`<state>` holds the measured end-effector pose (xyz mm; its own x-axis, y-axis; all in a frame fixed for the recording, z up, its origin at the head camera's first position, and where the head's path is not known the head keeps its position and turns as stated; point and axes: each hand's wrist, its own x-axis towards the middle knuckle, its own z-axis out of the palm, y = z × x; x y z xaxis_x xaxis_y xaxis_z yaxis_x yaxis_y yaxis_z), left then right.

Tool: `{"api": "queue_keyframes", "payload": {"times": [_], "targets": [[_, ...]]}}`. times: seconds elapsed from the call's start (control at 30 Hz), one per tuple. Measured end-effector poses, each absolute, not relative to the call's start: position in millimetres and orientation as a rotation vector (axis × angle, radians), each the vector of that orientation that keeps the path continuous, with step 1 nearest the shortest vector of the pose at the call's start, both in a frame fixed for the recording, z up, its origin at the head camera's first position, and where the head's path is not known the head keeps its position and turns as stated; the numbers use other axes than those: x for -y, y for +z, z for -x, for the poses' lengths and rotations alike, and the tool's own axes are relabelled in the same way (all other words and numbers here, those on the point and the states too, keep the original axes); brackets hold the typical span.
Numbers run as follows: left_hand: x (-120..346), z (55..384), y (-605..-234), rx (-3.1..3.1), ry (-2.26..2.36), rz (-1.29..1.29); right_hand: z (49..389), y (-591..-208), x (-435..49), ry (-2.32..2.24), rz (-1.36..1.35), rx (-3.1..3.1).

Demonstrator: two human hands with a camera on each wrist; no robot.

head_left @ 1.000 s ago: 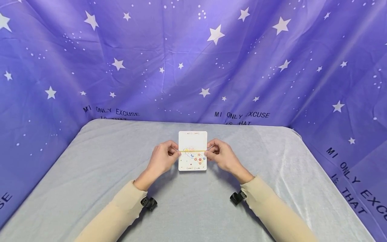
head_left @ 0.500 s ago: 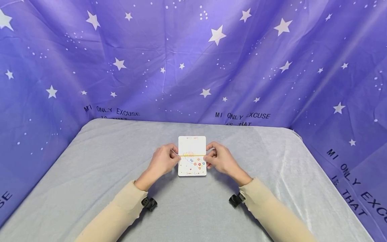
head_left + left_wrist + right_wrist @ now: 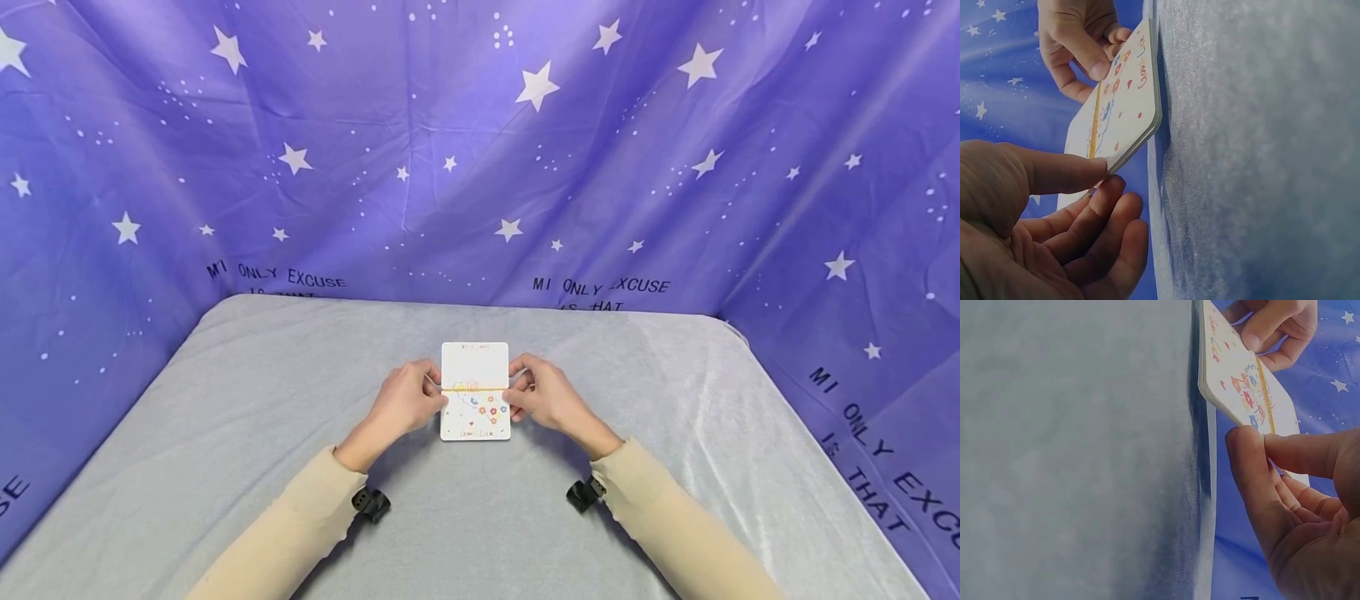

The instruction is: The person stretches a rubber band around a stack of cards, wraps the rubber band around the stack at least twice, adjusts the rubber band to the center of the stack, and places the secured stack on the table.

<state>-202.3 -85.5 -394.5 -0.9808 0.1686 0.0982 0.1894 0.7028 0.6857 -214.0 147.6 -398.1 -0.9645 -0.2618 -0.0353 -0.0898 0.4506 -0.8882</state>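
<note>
A thin stack of white cards with rounded corners stands out over the grey cloth in the head view. Printed on its face are coloured flowers, small hearts and the words "Good Luck". A yellow band runs straight across its middle, and several layers show along the edge in the left wrist view. My left hand pinches the stack's left edge by the band, thumb on the printed face. At the opposite edge my right hand pinches it between thumb and finger, also beside the band.
Grey velvety cloth covers the table under both arms. Behind and at the sides hangs a purple-blue curtain with white stars and black lettering. A black wrist camera sits on the left sleeve, another black wrist camera on the right.
Both hands have drawn the card stack a little toward me, lower in the head view. Their pinch on its two edges stays the same.
</note>
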Motion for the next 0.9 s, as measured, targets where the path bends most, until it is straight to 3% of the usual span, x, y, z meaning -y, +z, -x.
{"api": "queue_keyframes", "payload": {"times": [0.47, 0.9], "targets": [[88.0, 208.5, -395.7, 2.962, -1.061, 0.319, 218.0, -401.6, -145.0, -1.406, 0.290, -2.563], [90.3, 216.7, -391.7, 3.074, -0.891, 0.344, 225.6, -399.9, -149.1, -1.110, 0.460, -2.708]]}}
